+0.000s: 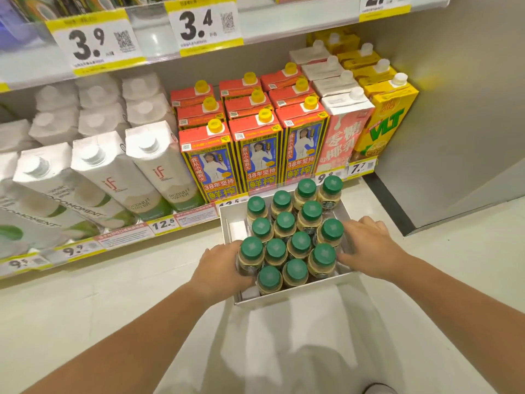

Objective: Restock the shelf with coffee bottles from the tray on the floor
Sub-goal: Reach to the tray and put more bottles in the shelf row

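Observation:
A white tray (292, 294) stands on the floor against the bottom shelf, packed with several beige coffee bottles with green caps (297, 242). My left hand (220, 270) wraps around the near-left bottle (251, 255) at the tray's left side. My right hand (369, 245) rests on the tray's right wall beside the right-hand bottles, fingers curled toward them; whether it grips a bottle is hidden by the bottles.
The bottom shelf (181, 220) holds white coconut-water cartons (153, 163) at left, red-and-blue cartons (255, 155) in the middle, a pink carton and a yellow VLT carton (383, 123) at right. A grey wall panel (454, 137) closes the right side. Pale floor lies around the tray.

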Demonstrator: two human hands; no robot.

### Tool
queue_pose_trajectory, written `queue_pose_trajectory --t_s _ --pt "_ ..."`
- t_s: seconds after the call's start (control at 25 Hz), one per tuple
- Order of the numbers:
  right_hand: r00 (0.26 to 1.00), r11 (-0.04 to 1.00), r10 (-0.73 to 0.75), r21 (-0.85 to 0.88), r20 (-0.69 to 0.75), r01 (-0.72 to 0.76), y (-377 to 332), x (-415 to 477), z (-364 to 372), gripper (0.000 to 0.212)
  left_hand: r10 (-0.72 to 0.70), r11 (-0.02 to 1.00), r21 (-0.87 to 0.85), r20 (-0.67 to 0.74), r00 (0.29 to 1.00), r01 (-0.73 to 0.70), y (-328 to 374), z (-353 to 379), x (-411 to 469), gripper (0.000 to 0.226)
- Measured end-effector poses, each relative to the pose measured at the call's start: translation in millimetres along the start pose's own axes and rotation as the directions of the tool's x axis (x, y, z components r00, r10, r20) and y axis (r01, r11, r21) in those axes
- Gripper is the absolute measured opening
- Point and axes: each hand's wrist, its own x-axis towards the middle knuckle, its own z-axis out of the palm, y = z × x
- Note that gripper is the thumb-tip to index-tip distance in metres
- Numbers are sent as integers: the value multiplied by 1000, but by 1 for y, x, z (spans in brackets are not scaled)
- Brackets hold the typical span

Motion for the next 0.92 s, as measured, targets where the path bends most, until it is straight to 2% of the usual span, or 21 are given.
queue_pose_trajectory --t_s 0.16,0.28,0.36,0.44,0.68,0.8,0.92 --pt "997 986 -11 167 -72 23 -2 15 12 32 -80 992 -101 -64 995 73 -3 13 5 45" --pt "996 949 22 316 -88 7 2 14 18 38 -81 988 -140 -76 994 69 -8 16 7 45" --pt "994 910 51 415 -96 -6 6 14 18 38 -78 986 -154 -61 995 68 -9 13 7 48" --pt "992 838 78 545 -103 -9 6 13 12 50 -64 986 -156 -65 996 53 -7 2 8 52" --pt "971 666 157 745 -180 30 -8 -9 -43 48 50 980 -187 -127 991 -74 26 -61 2 51" --pt "947 654 173 750 -271 95 -26 -28 -95 50 151 959 -214 -172 973 -187 52 -107 -6 45" --pt "930 669 129 722 -343 174 -48 -44 -159 49 247 915 -259 -247 937 -310 89 -155 -14 38"
